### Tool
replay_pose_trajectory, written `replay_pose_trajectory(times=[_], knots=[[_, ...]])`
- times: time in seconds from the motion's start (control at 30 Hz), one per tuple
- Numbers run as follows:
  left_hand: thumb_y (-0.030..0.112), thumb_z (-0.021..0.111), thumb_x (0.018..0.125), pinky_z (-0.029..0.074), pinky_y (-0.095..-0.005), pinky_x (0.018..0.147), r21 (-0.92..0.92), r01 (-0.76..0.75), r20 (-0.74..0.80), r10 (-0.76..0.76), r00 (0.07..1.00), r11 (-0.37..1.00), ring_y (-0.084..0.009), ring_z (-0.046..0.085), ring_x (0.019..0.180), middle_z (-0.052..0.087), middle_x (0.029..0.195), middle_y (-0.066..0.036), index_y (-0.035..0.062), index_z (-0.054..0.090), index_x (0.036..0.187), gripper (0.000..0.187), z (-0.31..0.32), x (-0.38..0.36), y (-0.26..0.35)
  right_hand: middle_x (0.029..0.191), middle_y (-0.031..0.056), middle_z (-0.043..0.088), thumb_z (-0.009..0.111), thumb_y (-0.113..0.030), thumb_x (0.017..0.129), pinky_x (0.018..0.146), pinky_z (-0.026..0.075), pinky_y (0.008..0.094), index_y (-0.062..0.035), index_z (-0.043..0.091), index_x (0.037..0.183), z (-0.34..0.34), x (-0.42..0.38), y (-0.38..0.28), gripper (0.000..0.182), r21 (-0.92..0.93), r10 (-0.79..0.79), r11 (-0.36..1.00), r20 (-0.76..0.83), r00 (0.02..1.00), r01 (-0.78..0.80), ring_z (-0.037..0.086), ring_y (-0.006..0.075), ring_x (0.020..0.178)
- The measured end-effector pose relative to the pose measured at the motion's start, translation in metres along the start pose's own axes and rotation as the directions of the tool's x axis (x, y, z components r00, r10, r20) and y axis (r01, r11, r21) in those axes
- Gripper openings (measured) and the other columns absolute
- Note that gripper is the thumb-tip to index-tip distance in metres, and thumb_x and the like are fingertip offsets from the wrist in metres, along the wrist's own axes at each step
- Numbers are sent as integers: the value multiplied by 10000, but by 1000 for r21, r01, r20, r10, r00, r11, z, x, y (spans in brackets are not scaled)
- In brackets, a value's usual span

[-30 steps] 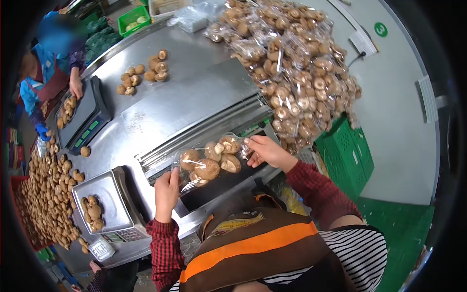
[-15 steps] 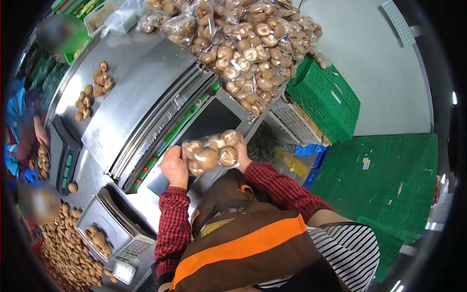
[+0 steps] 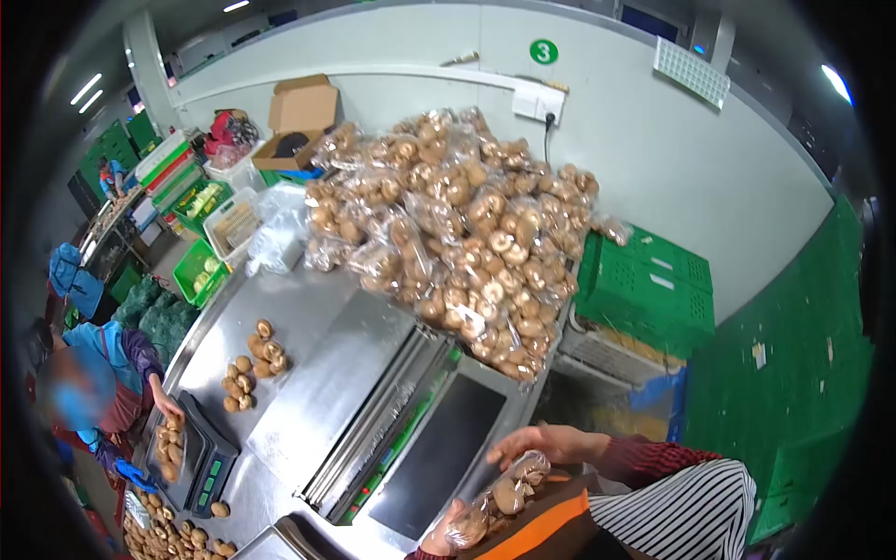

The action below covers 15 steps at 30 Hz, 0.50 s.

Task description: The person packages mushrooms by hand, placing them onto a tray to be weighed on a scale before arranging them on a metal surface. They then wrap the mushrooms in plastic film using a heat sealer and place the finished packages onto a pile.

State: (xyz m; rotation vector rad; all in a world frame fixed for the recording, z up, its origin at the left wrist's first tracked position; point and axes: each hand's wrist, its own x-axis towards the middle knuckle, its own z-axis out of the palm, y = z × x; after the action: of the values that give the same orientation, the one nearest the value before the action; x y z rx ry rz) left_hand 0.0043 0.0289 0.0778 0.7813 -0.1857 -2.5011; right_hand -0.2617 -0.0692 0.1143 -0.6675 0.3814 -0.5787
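A clear plastic-wrapped bag of brown mushrooms (image 3: 507,497) is tilted close to my apron, at the bottom of the view. My left hand (image 3: 442,530) grips its lower left end, with part of that hand cut off by the view's edge. Just above the bag's upper end is my right hand (image 3: 551,443), its fingers stretched and apart. Beyond both hands lies the wrapping machine (image 3: 411,420) with its dark flat plate (image 3: 439,457). A large pile of bagged mushrooms (image 3: 467,224) rises behind the machine.
Loose mushrooms (image 3: 252,364) lie on the steel table (image 3: 224,322). At left, a co-worker's hand (image 3: 168,407) is at mushrooms on a scale (image 3: 210,471). Green crates (image 3: 644,289) stand right of the pile. An open cardboard box (image 3: 303,107) sits behind.
My view has tilted up toward the wall. The bag has come closer to my body and turned on end. My right hand has let go of it and opened.
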Motion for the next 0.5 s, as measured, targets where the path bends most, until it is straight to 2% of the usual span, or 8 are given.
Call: replay_pose_trajectory(times=[0.03, 0.1, 0.17, 0.23, 0.27, 0.33, 0.37, 0.5], knots=[[719, 416, 883, 273, -440, 1153, 64, 18, -32, -16, 999, 998, -310, 346, 1393, 308, 1530, -199, -43, 227, 1488, 991, 28, -6, 16, 1320, 88, 580, 626, -247, 938, 1022, 435, 337, -28, 506, 1357, 13, 0, -21, 488, -590, 58, 805, -20, 998, -59, 554, 191, 1182], [684, 426, 906, 337, -451, 1111, -115, -96, 59, 103, 993, 989, -309, 460, 1272, 437, 1401, -205, -42, 333, 1420, 895, 28, 17, 25, 1257, 75, 628, 690, -274, 895, 1005, 438, 338, -35, 580, 1287, 30, 25, -54, 471, -866, 157, 497, 28, 987, -54, 581, 193, 1145], [650, 435, 928, 400, -462, 1069, -290, -175, 140, 223, 965, 941, -309, 574, 1151, 566, 1272, -211, -41, 438, 1352, 810, 39, 32, 41, 1054, 34, 680, 681, -313, 911, 829, 503, 254, -17, 644, 1188, 0, 66, -55, 407, -734, 201, 633, -152, 968, -247, 616, 107, 928], [339, 520, 1003, 450, -372, 952, 46, -712, -287, 692, 662, 701, -243, 542, 1119, 584, 1162, -146, 27, 563, 1144, 345, 79, 28, 69, 904, -15, 665, 634, -362, 945, 611, 459, 224, -30, 695, 1038, -47, 119, -66, 351, -592, 31, 798, -153, 988, -117, 550, 43, 772], [357, 490, 1002, 548, -400, 775, -467, -519, -377, 370, 849, 716, -267, 641, 825, 620, 1016, -169, -59, 559, 1130, 441, 88, 24, 100, 841, -15, 647, 617, -381, 954, 569, 433, 226, -38, 697, 956, -72, 148, -89, 352, -675, -89, 734, -208, 974, -78, 550, 55, 717], [359, 517, 1001, 434, -393, 1001, -313, -641, -307, 564, 767, 701, -272, 528, 1162, 574, 1190, -163, 33, 563, 1152, 362, 31, 25, 98, 785, -3, 618, 618, -440, 940, 571, 485, 257, -47, 693, 949, -102, 210, -166, 401, -741, -276, 663, -374, 886, -106, 578, 104, 667], [363, 518, 999, 447, -387, 974, -213, -700, -400, 593, 699, 682, -266, 547, 1117, 589, 1165, -156, 35, 568, 1145, 362, 16, 23, 101, 815, 13, 639, 627, -450, 930, 570, 512, 275, -50, 689, 961, -90, 240, -205, 406, -483, -301, 874, -469, 830, 44, 599, 116, 696], [290, 522, 1009, 465, -328, 840, 82, -738, -596, 626, 502, 670, -193, 580, 888, 641, 1000, -89, 29, 595, 1102, 287, -6, -2, 107, 1271, 151, 555, 477, -432, 1003, 746, 604, 372, -48, 436, 1384, -98, 333, -352, 542, -395, -615, 788, -477, 627, 472, 650, 247, 981]])
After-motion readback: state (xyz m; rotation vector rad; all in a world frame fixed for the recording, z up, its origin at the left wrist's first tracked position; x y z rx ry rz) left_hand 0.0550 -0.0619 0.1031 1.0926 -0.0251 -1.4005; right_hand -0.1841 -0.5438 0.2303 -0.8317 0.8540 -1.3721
